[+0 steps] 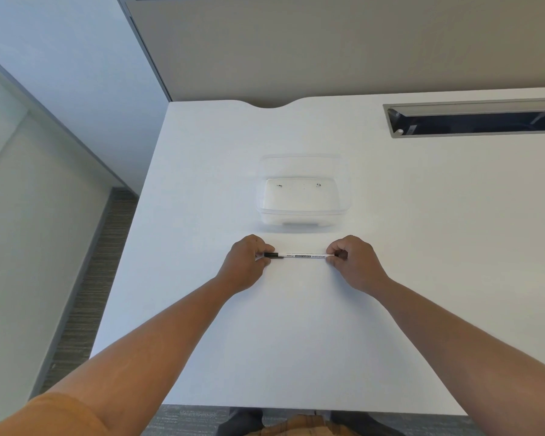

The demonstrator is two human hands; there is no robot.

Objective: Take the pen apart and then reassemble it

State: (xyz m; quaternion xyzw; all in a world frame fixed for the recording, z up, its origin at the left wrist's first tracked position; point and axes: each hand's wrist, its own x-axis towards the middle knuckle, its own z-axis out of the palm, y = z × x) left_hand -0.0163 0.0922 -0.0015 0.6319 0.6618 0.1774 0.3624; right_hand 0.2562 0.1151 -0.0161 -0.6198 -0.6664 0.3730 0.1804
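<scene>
A slim white pen with black lettering lies level between my two hands, just above the white table. Its black cap is at the left end. My left hand pinches the cap between thumb and curled fingers. My right hand pinches the right end of the barrel the same way. The very tips of the pen are hidden inside my fingers.
A clear plastic container stands just beyond the pen. A grey cable tray opening is sunk into the table at the back right. The table's left edge drops to the floor.
</scene>
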